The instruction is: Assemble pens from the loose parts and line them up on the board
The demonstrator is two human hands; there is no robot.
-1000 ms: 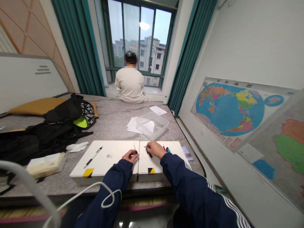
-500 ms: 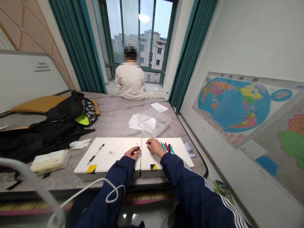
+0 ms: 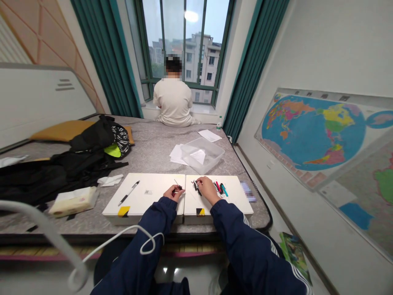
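Note:
My left hand (image 3: pixel 173 192) is closed, pinching a small dark pen part, from which a thin refill (image 3: pixel 176 182) sticks up. It hovers over the inner edge of the left white box (image 3: pixel 159 207). My right hand (image 3: pixel 207 190) has its fingers bent down over the right white box (image 3: pixel 233 207), pinching at black pen parts (image 3: pixel 196 187) under the fingertips. Just right of that hand lies a group of red, teal and black pen pieces (image 3: pixel 221 188). A whole white-and-black pen (image 3: pixel 129 192) rests on the left box.
Behind the boxes stand a clear plastic bin (image 3: pixel 211 159) and loose papers (image 3: pixel 176 155). To the left are a tissue pack (image 3: pixel 75 201), a black backpack (image 3: pixel 76 164) and a white cable (image 3: pixel 123 232). A person (image 3: pixel 172 100) sits by the window, back turned.
My right hand has shifted slightly right across the box, and black pen parts now show under its fingertips. My left hand keeps its pinch. The whole view has shifted a little.

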